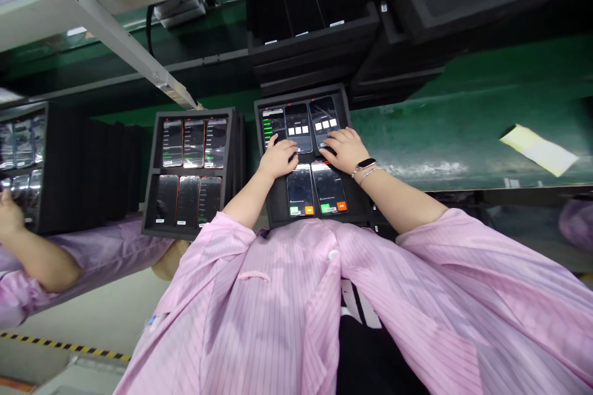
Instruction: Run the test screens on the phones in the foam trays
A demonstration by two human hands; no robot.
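Observation:
Several phones with lit screens lie in a black foam tray [343,99] right in front of me. My left hand [279,159] rests over the tray's left side, fingers apart, above a phone with green text lines [273,121] and partly covering it. My right hand [346,149] is spread at the lower edge of the upper right phone [323,114], fingertips at its screen. Between the hands sits a middle phone [298,120] showing white squares. Two lower phones [300,188] show green and orange blocks near their bottom edges. Neither hand holds anything that I can see.
Another black tray of phones [157,173] stands to the left, with a co-worker's hand [10,216] at a further tray stack. Black trays [315,49] are stacked behind. A yellow paper [540,149] lies on the green bench [445,129] at right. A metal post [115,37] slants down at left.

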